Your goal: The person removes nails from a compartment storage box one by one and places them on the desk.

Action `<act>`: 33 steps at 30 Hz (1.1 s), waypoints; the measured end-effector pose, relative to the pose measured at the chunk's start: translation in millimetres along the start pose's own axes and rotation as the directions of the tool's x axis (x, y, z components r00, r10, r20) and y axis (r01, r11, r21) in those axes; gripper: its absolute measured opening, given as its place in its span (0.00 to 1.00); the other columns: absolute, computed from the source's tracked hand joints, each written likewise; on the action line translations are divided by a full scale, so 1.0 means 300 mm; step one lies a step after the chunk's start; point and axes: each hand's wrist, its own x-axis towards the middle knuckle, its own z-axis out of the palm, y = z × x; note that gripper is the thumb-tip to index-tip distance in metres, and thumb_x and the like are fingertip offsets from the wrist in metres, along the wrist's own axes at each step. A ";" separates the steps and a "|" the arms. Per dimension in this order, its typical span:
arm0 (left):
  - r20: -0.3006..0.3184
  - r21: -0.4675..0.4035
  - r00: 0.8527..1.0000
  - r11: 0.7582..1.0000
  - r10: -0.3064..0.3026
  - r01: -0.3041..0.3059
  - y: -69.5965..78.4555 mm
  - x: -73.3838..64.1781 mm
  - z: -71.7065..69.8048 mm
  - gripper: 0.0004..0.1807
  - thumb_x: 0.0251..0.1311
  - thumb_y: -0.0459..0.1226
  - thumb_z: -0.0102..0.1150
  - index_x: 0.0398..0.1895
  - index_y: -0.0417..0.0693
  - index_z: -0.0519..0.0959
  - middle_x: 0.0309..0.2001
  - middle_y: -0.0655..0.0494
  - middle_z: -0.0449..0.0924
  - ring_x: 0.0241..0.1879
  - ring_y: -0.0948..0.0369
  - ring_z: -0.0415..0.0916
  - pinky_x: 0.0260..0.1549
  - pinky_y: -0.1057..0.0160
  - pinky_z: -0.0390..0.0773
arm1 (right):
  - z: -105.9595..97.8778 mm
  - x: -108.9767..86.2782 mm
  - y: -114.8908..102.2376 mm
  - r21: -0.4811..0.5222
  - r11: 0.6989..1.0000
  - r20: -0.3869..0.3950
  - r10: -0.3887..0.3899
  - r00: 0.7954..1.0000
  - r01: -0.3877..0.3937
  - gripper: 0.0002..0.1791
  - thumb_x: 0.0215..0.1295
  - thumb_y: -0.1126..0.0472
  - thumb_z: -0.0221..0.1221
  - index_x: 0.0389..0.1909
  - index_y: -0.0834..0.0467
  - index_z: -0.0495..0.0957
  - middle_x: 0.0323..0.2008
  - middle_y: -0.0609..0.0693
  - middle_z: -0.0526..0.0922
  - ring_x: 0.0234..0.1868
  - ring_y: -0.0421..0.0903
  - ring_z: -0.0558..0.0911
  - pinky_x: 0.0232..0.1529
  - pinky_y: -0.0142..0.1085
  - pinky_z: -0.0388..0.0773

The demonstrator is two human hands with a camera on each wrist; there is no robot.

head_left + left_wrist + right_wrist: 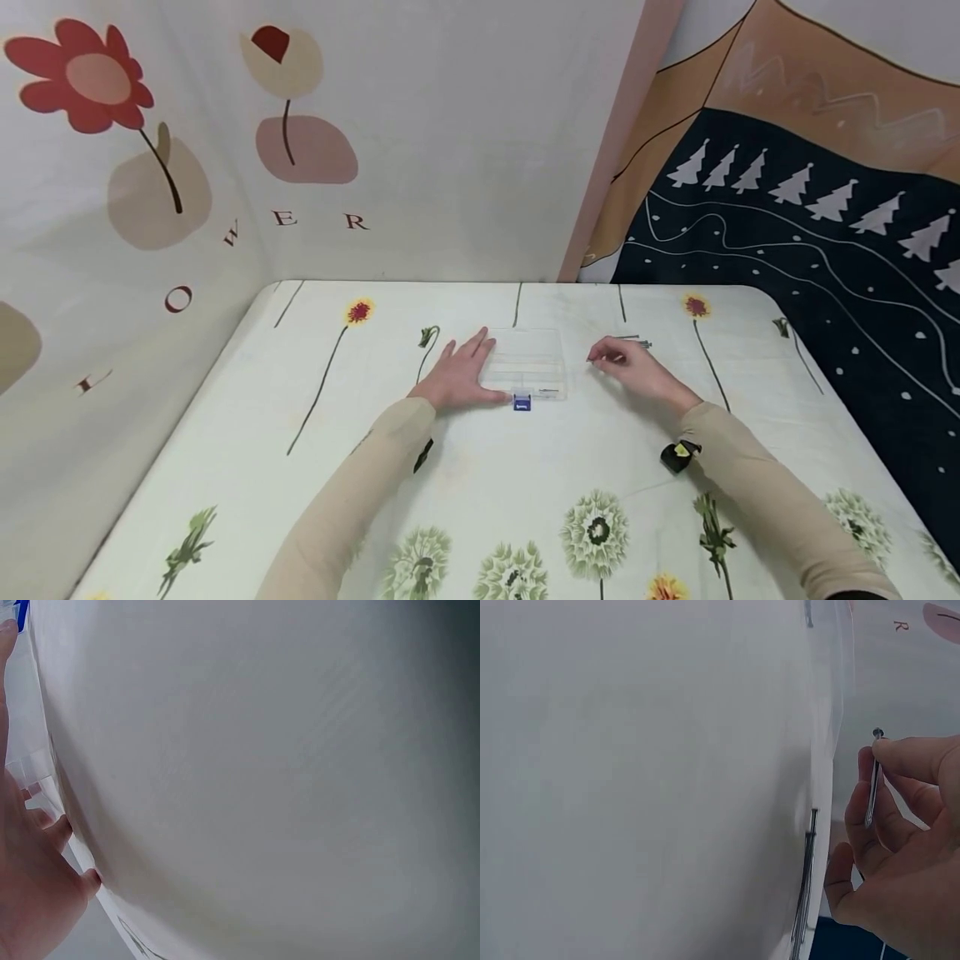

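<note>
A clear plastic compartment box (536, 360) with a blue latch (522, 403) lies on the cloth-covered table. My left hand (459, 377) is spread along its left side, the thumb at the front edge beside the latch. In the left wrist view, fingertips of the left hand (37, 877) reach down to the cloth next to the box wall. Right of the box, my right hand (633, 367) pinches a nail (874, 780) between thumb and fingers, its head sticking up. Several more nails (637, 341) lie on the cloth just behind that hand.
A white cloth printed with flowers covers the table (225, 450). Behind it hangs a pale flower-printed curtain (450, 150), and at the right a dark cloth (750, 225) with white trees. The box stands some way in from the table's back edge.
</note>
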 end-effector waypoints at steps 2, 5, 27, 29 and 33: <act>-0.006 -0.001 1.000 1.000 0.004 -0.004 0.000 0.001 0.002 0.59 0.51 0.70 0.53 0.77 0.45 0.48 0.77 0.51 0.35 0.75 0.59 0.34 0.70 0.48 0.37 | -0.016 0.000 0.021 -0.013 1.000 -0.005 0.003 1.000 -0.003 0.06 0.67 0.72 0.55 0.41 0.66 0.79 0.43 0.58 0.80 0.43 0.51 0.76 0.47 0.44 0.73; -0.006 -0.001 1.000 1.000 0.005 -0.005 0.000 0.003 0.002 0.59 0.51 0.70 0.53 0.77 0.45 0.48 0.77 0.51 0.35 0.75 0.59 0.34 0.70 0.48 0.38 | -0.040 -0.005 0.039 -0.027 1.000 -0.017 0.007 1.000 -0.007 0.06 0.66 0.71 0.56 0.41 0.65 0.80 0.46 0.59 0.80 0.44 0.52 0.77 0.47 0.44 0.73; 0.000 -0.014 1.000 1.000 0.008 -0.008 -0.001 0.004 0.000 0.59 0.50 0.70 0.54 0.77 0.45 0.48 0.77 0.51 0.35 0.75 0.58 0.35 0.70 0.48 0.38 | -0.133 -0.039 0.123 -0.107 0.992 -0.060 0.054 0.997 -0.061 0.07 0.66 0.73 0.54 0.39 0.66 0.80 0.43 0.60 0.81 0.45 0.54 0.77 0.47 0.48 0.73; 0.003 -0.012 1.000 1.000 0.007 -0.007 -0.002 0.005 0.001 0.59 0.50 0.70 0.54 0.77 0.45 0.48 0.77 0.51 0.35 0.75 0.58 0.35 0.70 0.48 0.38 | -0.136 -0.041 0.123 -0.100 0.993 -0.066 0.061 0.996 -0.067 0.07 0.67 0.73 0.54 0.39 0.66 0.80 0.44 0.61 0.81 0.45 0.55 0.77 0.46 0.47 0.73; -0.004 -0.008 1.000 1.000 0.003 -0.003 0.000 0.003 0.002 0.59 0.50 0.70 0.55 0.77 0.44 0.49 0.77 0.50 0.35 0.75 0.58 0.35 0.70 0.47 0.38 | -0.136 -0.040 0.117 -0.089 0.994 -0.071 0.060 0.996 -0.067 0.07 0.67 0.72 0.54 0.40 0.66 0.80 0.45 0.61 0.81 0.45 0.56 0.77 0.45 0.45 0.74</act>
